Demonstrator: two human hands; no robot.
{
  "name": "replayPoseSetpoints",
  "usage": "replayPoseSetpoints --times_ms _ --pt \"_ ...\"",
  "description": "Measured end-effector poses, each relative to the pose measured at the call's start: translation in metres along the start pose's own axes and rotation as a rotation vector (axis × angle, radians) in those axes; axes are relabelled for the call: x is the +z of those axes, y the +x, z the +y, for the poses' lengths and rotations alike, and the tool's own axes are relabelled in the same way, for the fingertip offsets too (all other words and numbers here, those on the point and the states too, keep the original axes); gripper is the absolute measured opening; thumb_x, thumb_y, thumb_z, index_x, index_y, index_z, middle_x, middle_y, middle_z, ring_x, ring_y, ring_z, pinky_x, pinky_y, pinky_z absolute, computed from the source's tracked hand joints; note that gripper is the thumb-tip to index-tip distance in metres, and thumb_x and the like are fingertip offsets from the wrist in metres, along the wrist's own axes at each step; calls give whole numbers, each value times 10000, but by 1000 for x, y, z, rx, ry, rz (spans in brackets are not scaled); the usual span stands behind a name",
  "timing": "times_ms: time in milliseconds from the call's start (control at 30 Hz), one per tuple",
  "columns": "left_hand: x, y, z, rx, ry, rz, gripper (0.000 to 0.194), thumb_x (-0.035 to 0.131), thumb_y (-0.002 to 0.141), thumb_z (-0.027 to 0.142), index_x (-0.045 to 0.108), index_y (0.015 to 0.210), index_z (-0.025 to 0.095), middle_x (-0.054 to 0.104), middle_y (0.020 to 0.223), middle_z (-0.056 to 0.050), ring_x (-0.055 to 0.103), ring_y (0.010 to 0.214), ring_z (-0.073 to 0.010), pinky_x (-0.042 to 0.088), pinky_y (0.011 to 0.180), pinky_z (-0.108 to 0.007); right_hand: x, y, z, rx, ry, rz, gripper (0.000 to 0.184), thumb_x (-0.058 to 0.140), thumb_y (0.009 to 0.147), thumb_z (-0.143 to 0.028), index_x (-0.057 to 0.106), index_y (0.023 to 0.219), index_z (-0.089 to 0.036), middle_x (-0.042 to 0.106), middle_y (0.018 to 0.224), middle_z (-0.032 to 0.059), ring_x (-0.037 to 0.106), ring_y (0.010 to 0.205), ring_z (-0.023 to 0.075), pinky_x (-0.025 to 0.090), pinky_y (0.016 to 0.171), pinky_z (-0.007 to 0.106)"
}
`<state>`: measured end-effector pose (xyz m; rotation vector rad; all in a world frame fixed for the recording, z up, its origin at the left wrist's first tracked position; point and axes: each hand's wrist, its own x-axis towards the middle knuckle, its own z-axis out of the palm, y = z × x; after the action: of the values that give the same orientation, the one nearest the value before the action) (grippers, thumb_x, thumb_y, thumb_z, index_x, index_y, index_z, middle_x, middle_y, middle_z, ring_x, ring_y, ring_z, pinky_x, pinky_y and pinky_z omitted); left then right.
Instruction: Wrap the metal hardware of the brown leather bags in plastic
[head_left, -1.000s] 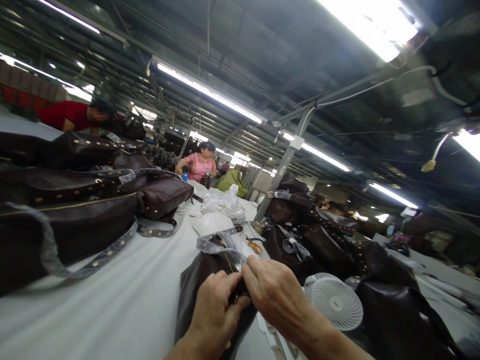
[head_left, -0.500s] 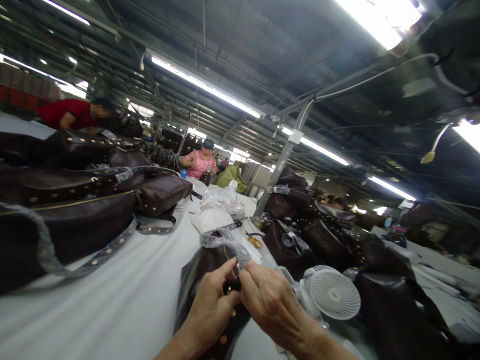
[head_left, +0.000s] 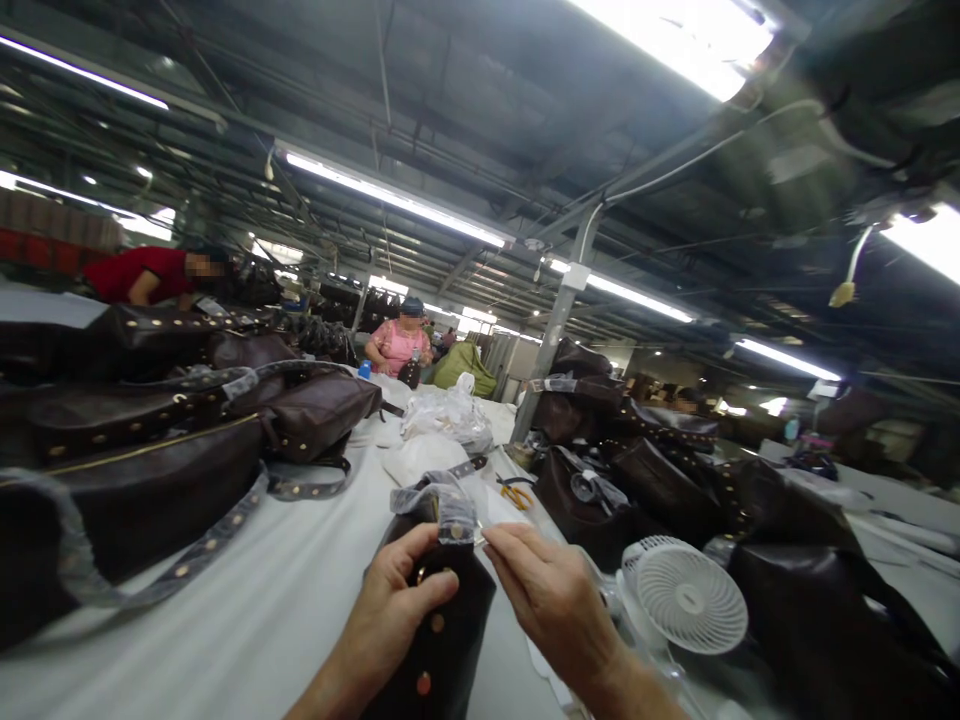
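A dark brown leather bag [head_left: 461,620] with brass-coloured studs lies in front of me on the white-covered table. Its strap [head_left: 442,500] is wrapped in clear plastic film and loops over the far end. My left hand [head_left: 394,610] grips the bag beside the strap's wrapped end, thumb on the studded side. At the strap's right edge, my right hand [head_left: 551,590] pinches a thin whitish strip [head_left: 481,537], possibly plastic film; its fingers partly hide it. Orange-handled scissors or pliers [head_left: 516,493] lie just beyond my right hand.
Finished-looking brown bags [head_left: 165,470] crowd the left side, with more bags [head_left: 645,470] piled right. A white fan [head_left: 686,595] stands beside my right forearm. Crumpled clear plastic [head_left: 450,415] lies ahead, near a metal post [head_left: 551,350]. Two co-workers are farther back.
My hands have moved apart: the right one has shifted right from the strap, the left one slightly left. The strap's wrapped end is now uncovered between them. The view has shifted slightly.
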<state>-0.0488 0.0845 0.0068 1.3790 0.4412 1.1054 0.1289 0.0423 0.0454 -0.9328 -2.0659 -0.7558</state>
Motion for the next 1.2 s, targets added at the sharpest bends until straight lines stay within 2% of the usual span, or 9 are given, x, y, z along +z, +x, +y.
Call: replayPoseSetpoints --times_ms 200,333,500,633,833,967,1067,1133,1200 --pt "-2 1 -2 -60 13 23 312 655 691 243 682 989 156 674 792 -1 579 739 -175 440 681 -256 10 3 -8 118 103 -48 218 420 973 -144 630 915 -158 664 768 52 658 690 145 530 653 213" --pt "-4 2 -2 -55 13 23 291 657 681 241 680 957 151 667 781 3 561 727 -166 432 680 -252 12 2 -8 178 168 -53 203 429 968 -154 616 893 -181 662 771 39 648 687 140 516 664 212" --pt "-3 1 -3 -48 8 -1 250 640 682 222 673 920 153 641 758 18 537 704 -151 415 651 -240 10 4 -9 158 102 -72 227 425 947 -124 598 815 -187 630 739 30 620 651 131 453 614 209" --pt "-1 1 -4 -52 17 -13 240 634 683 227 656 911 153 631 770 18 529 711 -154 415 654 -249 9 10 -7 172 59 -103 211 457 898 -118 576 739 -190 562 671 2 543 558 109 374 531 210" --pt "1 1 0 -19 84 4 151 611 713 211 627 857 169 620 783 27 531 762 -160 420 711 -253 13 13 -2 86 -13 -80 258 430 873 -103 499 642 -194 501 631 -7 461 524 98 338 513 211" --pt "0 0 1 -14 108 22 158 600 716 212 617 867 172 619 796 23 531 766 -163 422 709 -254 13 10 -3 117 82 -28 218 432 900 -108 546 734 -189 536 648 -1 512 551 105 407 532 200" --pt "2 -1 -2 -30 144 29 104 600 705 209 597 803 174 573 731 38 501 706 -144 405 658 -241 11 9 -5 89 166 4 162 449 937 -111 599 940 -172 652 813 46 638 738 128 501 659 198" --pt "3 -1 -2 -44 151 27 90 600 703 215 581 783 178 548 703 46 484 678 -137 395 631 -236 8 8 -5 42 153 -42 179 449 952 -115 608 1015 -169 679 904 68 666 812 141 521 702 204" --pt "4 -1 -2 -38 162 37 77 595 712 225 571 771 182 547 706 44 484 683 -138 395 629 -235 5 7 -5 33 97 -110 196 429 967 -131 620 999 -163 678 899 73 667 771 145 524 677 213"
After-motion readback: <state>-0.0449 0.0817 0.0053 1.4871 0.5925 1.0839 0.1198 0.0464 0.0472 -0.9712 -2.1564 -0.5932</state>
